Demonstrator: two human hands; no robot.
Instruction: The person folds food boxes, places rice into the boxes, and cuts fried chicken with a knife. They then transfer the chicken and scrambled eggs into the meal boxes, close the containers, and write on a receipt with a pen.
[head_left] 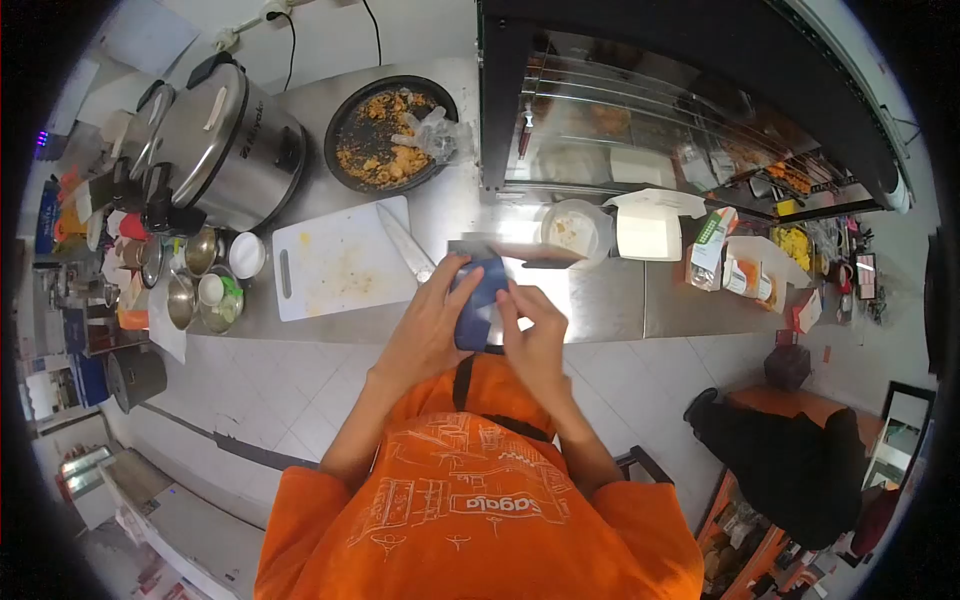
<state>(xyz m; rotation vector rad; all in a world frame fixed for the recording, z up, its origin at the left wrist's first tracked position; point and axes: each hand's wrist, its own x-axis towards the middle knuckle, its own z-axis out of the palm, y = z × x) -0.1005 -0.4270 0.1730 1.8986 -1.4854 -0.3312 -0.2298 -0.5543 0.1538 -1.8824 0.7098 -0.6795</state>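
Note:
Close to the counter's front edge, my left hand [430, 318] is closed round the left side of a dark blue object [480, 310], blurred, perhaps a box or packet. The fingers of my right hand [535, 335] pinch its right side. What lies between the two hands is partly hidden. Just beyond them is a dark flat item [535, 258], smeared by motion. To the left, a knife [405, 243] rests with its blade over the white cutting board [335, 265], its handle end near my left hand.
A black pan [347, 178] with brown crumbs and a crumpled plastic glove stands behind the board. Large steel cookers [225, 150] and bowls [182, 300] are at left. A round container [573, 228], an open white box [650, 232] and packets [712, 245] line the right, below a glass display case [620, 110].

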